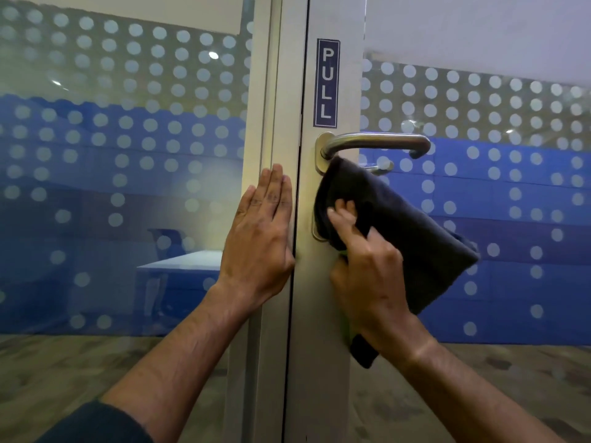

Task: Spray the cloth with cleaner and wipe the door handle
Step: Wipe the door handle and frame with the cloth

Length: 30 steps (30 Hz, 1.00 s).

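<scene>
Two hands work at the door. The left hand (pixel 259 233) lies flat, fingers straight, on the door frame (pixel 256 123). The right hand (pixel 367 266) grips a dark cloth (pixel 399 225), pressing it against the door just below the metal door handle (pixel 374 142), its top edge touching the handle's base. Above is a PULL sign (pixel 327 83).

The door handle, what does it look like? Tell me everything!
The door handle is a smooth, silvery lever that looks like brushed metal. It sticks out level to the right from an oval plate on the pale door frame, just under the blue PULL sign, and its far end bends back toward the glass. The dark cloth, held by the right hand, touches just below its base.
</scene>
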{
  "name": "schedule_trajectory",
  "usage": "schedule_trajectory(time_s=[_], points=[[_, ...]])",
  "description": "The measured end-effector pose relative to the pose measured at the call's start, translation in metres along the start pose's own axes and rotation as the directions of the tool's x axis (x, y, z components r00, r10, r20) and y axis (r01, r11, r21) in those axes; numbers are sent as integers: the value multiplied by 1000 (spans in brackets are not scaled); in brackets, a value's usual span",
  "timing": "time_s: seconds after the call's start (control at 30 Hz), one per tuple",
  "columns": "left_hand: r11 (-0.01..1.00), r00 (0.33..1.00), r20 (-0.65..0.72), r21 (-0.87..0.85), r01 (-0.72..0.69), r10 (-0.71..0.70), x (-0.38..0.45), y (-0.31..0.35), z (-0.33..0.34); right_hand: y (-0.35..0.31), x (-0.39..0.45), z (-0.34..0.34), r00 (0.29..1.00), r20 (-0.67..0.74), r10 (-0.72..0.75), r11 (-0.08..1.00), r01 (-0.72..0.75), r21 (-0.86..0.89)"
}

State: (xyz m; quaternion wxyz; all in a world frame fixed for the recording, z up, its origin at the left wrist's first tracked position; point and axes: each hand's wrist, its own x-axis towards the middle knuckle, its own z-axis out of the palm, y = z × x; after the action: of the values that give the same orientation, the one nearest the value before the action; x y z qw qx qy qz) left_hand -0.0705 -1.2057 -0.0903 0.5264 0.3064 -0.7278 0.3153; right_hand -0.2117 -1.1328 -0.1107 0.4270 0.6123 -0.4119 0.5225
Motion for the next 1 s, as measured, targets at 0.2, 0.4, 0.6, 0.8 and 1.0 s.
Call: schedule_trajectory(time_s=[0.2,0.4,0.6,0.8,1.0], points=[[1000,1000,-12,-1,-8,8,1,-1,-1,-16,20,9,979,171,-114,956,155,-249],[1000,1000,-24,-9,-3,3,0,0,-2,-18,9,10,913,368,-174,904,296,-307],[1000,1000,5,1,1,-1,0,1,-3,-21,4,10,886,451,-106,900,279,-336],[1000,1000,-4,5,1,-1,0,1,-3,-25,12,8,895,435,-93,910,254,-329],[1000,1000,9,12,13,-13,0,1,-1,-25,12,11,925,378,-38,912,186,-366]])
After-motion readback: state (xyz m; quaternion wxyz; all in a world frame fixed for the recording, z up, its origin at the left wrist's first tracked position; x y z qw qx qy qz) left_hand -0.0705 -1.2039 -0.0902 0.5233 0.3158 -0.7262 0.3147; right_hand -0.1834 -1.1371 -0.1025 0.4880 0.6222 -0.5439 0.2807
